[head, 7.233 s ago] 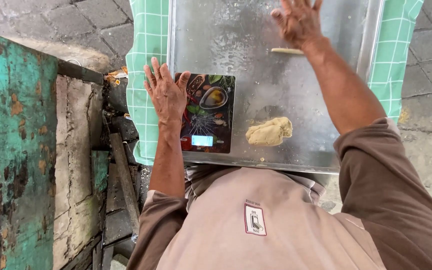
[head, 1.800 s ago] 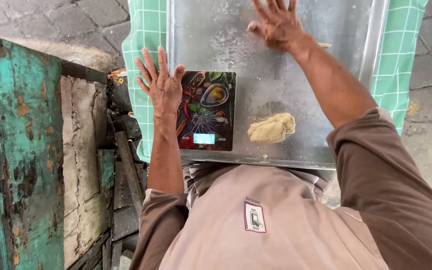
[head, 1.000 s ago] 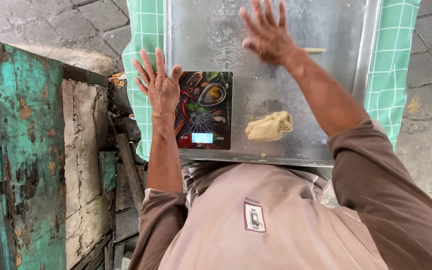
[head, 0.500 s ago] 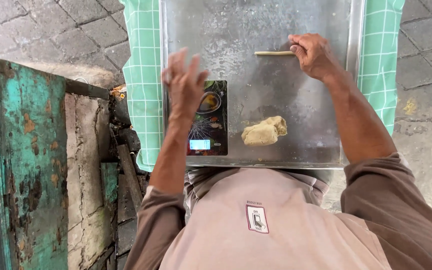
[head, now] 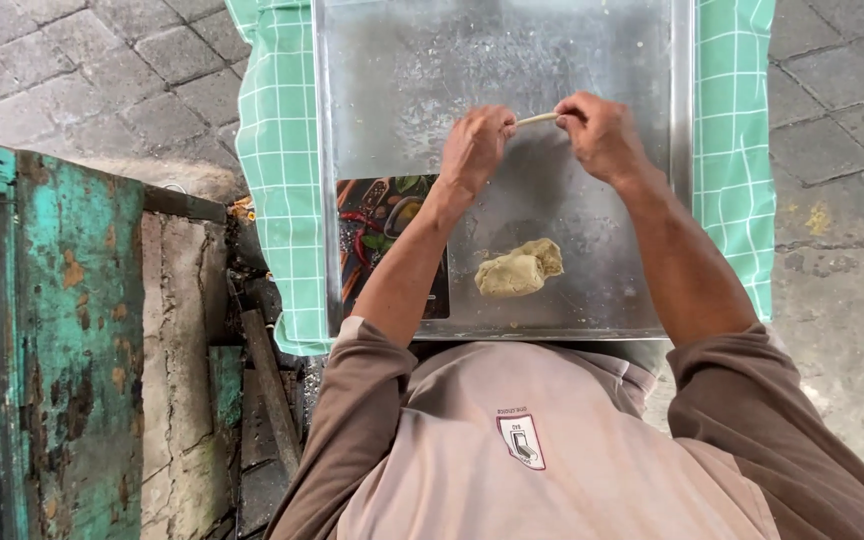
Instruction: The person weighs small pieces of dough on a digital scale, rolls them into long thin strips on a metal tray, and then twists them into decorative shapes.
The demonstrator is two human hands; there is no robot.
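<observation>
Both hands meet over a flour-dusted metal tray [head: 372, 120]. My left hand [head: 474, 148] and my right hand [head: 600, 132] each pinch one end of a thin pale dough strip [head: 538, 118], held just above the tray. A lump of yellowish dough [head: 518, 270] lies on the tray nearer to me, below the hands. A small kitchen scale [head: 377, 225] with a dark food picture on its top sits at the tray's left side, partly hidden by my left forearm.
The tray rests on a green checked cloth [head: 272, 170] over a table. A worn teal wooden panel [head: 72, 340] and a rough concrete block [head: 182, 360] stand at the left. Paving stones [head: 72, 80] cover the ground around.
My left hand left the scale and moved right to the dough strip. My right hand picked the strip up; both hands now hold it together at the tray's middle.
</observation>
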